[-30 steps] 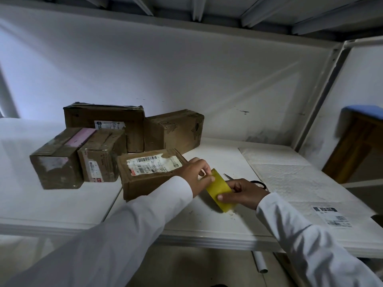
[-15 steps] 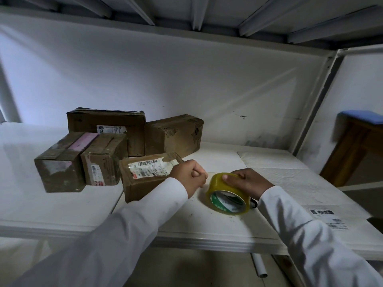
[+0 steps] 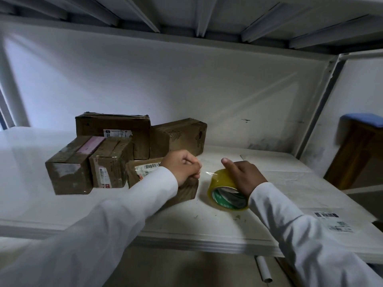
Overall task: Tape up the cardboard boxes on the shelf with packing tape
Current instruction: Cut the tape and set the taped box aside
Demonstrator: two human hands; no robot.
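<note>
Nearest: right hand [image 3: 243, 177] curled over the tape roll [image 3: 227, 193], index finger sticking up, palm and other fingers gripping the roll's far rim. Roll stands tilted on its edge on the shelf [image 3: 186, 228], green core facing camera. Left hand [image 3: 183, 167] is fisted, pinching the clear loose tape end [image 3: 207, 173] that runs across to the roll.

Handling, my read: roll is light and stiff, and steadies best held by the rim or through the core. The tape is thin and floppy, will stick to itself or fingers, so keep it taut and hold only the very end.

Left hand sits over the small box [image 3: 145, 175] with a torn label, just beside the roll. Looks light, cardboard a bit crushed; press gently.

Further back: four more boxes [image 3: 112, 162], touching in a cluster near the back wall.
</note>
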